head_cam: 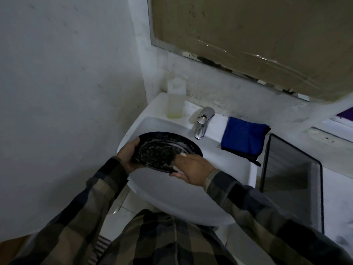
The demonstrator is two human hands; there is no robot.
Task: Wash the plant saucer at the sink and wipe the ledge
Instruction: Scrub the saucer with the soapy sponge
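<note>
black saucer (164, 148) soapy, tilted over sink (191, 199), between both hands | left hand (127, 156) grips its left rim | right hand (193, 170) curls round pale pad (177, 167), pressing its near edge | tap (202, 123), blue cloth (244, 136) beyond right hand | bottle (175, 100) beyond left hand
</note>
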